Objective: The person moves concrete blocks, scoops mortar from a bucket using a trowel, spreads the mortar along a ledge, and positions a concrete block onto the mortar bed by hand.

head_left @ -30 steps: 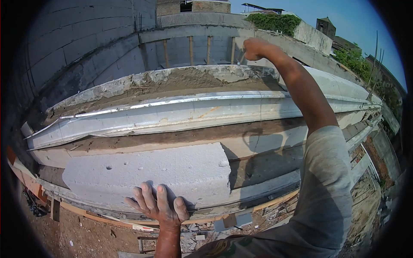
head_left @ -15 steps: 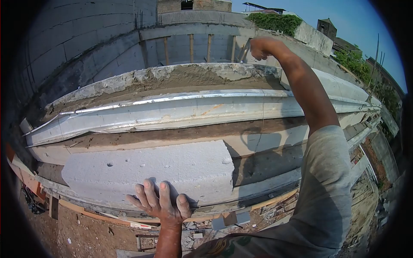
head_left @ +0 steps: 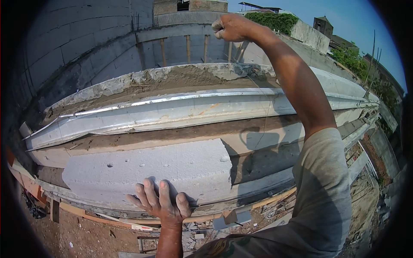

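A pale block (head_left: 146,170) with small holes lies on the stepped ledge in front of me. My left hand (head_left: 162,202) rests on its near edge, fingers spread, holding nothing. Raised at the top centre, my right hand (head_left: 226,28) is closed, with its arm stretched forward. A thin string or wire (head_left: 267,105) hangs below it, across the white moulding (head_left: 172,112); what the fingers pinch is too small to make out. Behind the moulding, rough grey mortar (head_left: 189,78) covers the ledge. The shadow of my arm falls to the right of the block.
A grey block wall (head_left: 77,34) rises at the left. Several wooden props (head_left: 188,49) stand behind the ledge. Below the near edge are a long wooden board (head_left: 266,201), rubble and brown ground (head_left: 90,234). Green plants (head_left: 275,21) grow at the back right.
My right hand has moved left and slightly up, still closed. The thin line below it now hangs slanted and curved. My left hand stays on the block.
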A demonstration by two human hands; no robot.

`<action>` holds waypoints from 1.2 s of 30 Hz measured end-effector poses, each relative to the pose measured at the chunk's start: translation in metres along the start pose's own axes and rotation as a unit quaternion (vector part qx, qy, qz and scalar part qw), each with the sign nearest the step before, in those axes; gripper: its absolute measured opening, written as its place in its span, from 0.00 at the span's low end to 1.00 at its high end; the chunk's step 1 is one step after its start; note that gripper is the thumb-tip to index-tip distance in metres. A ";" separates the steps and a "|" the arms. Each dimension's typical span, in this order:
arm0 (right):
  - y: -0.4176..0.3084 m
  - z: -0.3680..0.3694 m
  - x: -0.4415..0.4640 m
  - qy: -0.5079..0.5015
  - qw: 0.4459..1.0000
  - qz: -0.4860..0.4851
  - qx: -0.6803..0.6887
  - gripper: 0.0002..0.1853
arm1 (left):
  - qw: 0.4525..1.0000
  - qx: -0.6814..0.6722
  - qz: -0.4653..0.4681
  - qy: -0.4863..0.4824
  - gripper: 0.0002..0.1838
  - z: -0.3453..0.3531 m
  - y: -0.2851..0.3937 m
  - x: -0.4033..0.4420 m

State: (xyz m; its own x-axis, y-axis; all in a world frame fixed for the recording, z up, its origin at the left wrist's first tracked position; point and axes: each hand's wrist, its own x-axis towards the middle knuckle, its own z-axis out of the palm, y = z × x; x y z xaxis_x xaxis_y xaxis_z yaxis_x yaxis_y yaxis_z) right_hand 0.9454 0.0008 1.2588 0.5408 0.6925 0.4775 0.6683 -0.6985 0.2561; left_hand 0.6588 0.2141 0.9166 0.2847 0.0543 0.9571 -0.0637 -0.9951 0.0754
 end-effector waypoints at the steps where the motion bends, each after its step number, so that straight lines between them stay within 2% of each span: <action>1: 0.007 -0.009 -0.014 -0.004 1.000 0.012 -0.019 0.08 | 1.000 0.003 0.001 -0.001 0.28 0.000 0.000 0.000; 5: 0.035 -0.037 -0.098 0.055 0.986 0.132 -0.082 0.09 | 1.000 0.002 0.005 -0.004 0.29 -0.001 -0.002 -0.002; 7: 0.045 -0.044 -0.159 0.144 0.972 0.172 -0.067 0.09 | 1.000 0.001 0.006 -0.002 0.29 0.001 -0.001 -0.001; 9: 0.070 -0.053 -0.220 0.098 0.953 0.271 -0.095 0.10 | 1.000 0.007 0.008 -0.007 0.29 -0.001 -0.002 -0.001; 10: 0.062 -0.060 -0.248 0.107 0.946 0.288 -0.101 0.11 | 1.000 -0.005 0.014 -0.003 0.29 0.000 -0.001 0.000; 11: 0.084 -0.051 -0.284 0.151 0.935 0.311 -0.084 0.10 | 1.000 -0.008 0.016 0.000 0.29 0.002 0.000 0.001; 14: 0.116 -0.039 -0.370 0.143 0.915 0.376 -0.025 0.08 | 1.000 -0.012 0.010 0.002 0.29 -0.002 0.001 0.004; 15: 0.148 -0.024 -0.406 0.124 0.908 0.399 -0.022 0.07 | 1.000 -0.019 0.008 0.004 0.28 -0.001 0.001 0.004; 16: 0.183 -0.010 -0.443 0.096 0.900 0.423 0.049 0.08 | 1.000 -0.017 0.008 0.009 0.28 -0.001 0.001 0.004; 18: 0.200 0.018 -0.482 0.070 0.884 0.430 0.168 0.10 | 1.000 -0.015 0.008 0.014 0.28 -0.001 0.003 0.006; 19: 0.201 0.014 -0.491 -0.007 0.886 0.419 0.200 0.08 | 1.000 -0.023 -0.001 0.015 0.28 0.000 0.001 0.006; 22: 0.181 0.024 -0.494 0.107 0.911 0.382 0.117 0.15 | 0.999 -0.049 -0.021 0.011 0.27 0.002 0.005 0.001; 23: 0.201 0.028 -0.502 0.111 0.902 0.405 0.100 0.24 | 0.999 -0.049 -0.022 0.013 0.27 0.002 0.005 0.003; 26: 0.140 -0.001 -0.442 0.214 0.926 0.281 -0.134 0.23 | 0.999 -0.040 -0.026 0.015 0.28 0.001 0.006 0.004; 28: 0.116 0.000 -0.419 0.119 0.940 0.230 -0.223 0.23 | 0.998 -0.045 -0.028 0.017 0.28 0.003 0.005 0.004; 29: 0.085 -0.008 -0.395 0.127 0.946 0.202 -0.218 0.22 | 0.998 -0.047 -0.030 0.021 0.28 0.003 0.006 0.005; 31: -0.027 -0.032 -0.329 0.226 0.964 0.124 -0.061 0.20 | 0.999 -0.045 -0.028 0.013 0.28 0.001 0.007 0.005; 32: -0.075 -0.039 -0.303 0.243 0.967 0.077 0.016 0.20 | 0.999 -0.043 -0.028 0.012 0.28 0.000 0.006 0.005; 34: -0.140 -0.034 -0.275 0.156 0.972 0.020 0.176 0.19 | 0.998 -0.048 -0.031 -0.012 0.28 -0.010 0.008 0.007; 36: -0.173 -0.009 -0.257 0.147 0.954 -0.059 0.255 0.21 | 0.996 -0.073 -0.038 -0.042 0.28 -0.021 0.008 0.011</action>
State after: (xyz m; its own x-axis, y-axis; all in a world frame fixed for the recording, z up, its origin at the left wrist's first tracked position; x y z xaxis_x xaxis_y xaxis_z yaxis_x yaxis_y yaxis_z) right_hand 0.6859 -0.0586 1.0996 0.3308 0.6277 0.7047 0.9173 -0.3893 -0.0838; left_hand 0.6412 0.2086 0.9334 0.3719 0.1150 0.9211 -0.1753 -0.9658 0.1913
